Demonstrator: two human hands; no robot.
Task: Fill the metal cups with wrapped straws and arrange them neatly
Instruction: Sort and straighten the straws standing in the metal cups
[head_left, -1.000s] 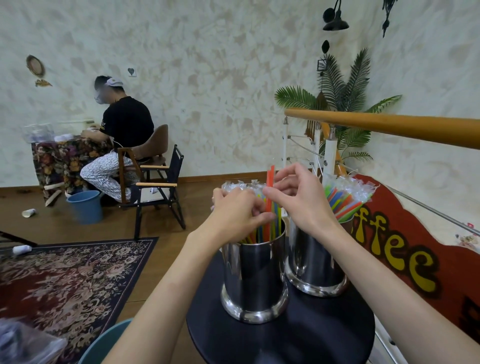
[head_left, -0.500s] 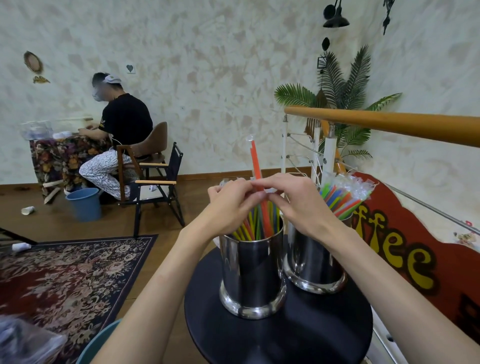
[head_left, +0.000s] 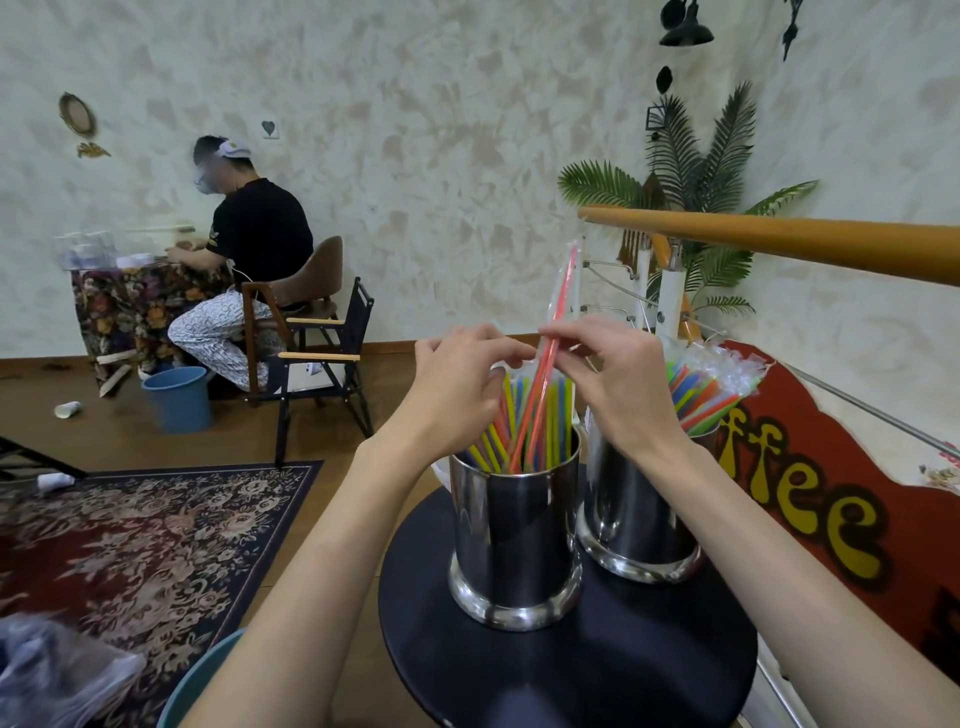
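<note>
Two shiny metal cups stand on a small round black table (head_left: 597, 670). The near cup (head_left: 511, 540) holds several coloured wrapped straws upright. The far cup (head_left: 636, 519) is packed with straws (head_left: 706, 395) fanning to the right. A red wrapped straw (head_left: 553, 343) sticks up out of the near cup, leaning right at the top. My right hand (head_left: 618, 384) pinches it at mid-length. My left hand (head_left: 457, 384) hovers over the near cup with curled fingers touching the straw tops beside the red one.
An orange wooden handrail (head_left: 779, 241) crosses above the table on the right, with a red "coffee" sign (head_left: 810, 488) below it. A teal bin rim (head_left: 202, 680) and a plastic bag (head_left: 57, 680) sit at lower left. A person sits at a far table (head_left: 140, 296).
The red straw has risen further out of the near cup and its top has swung from leaning left to leaning right. Both hands have stayed over the cup.
</note>
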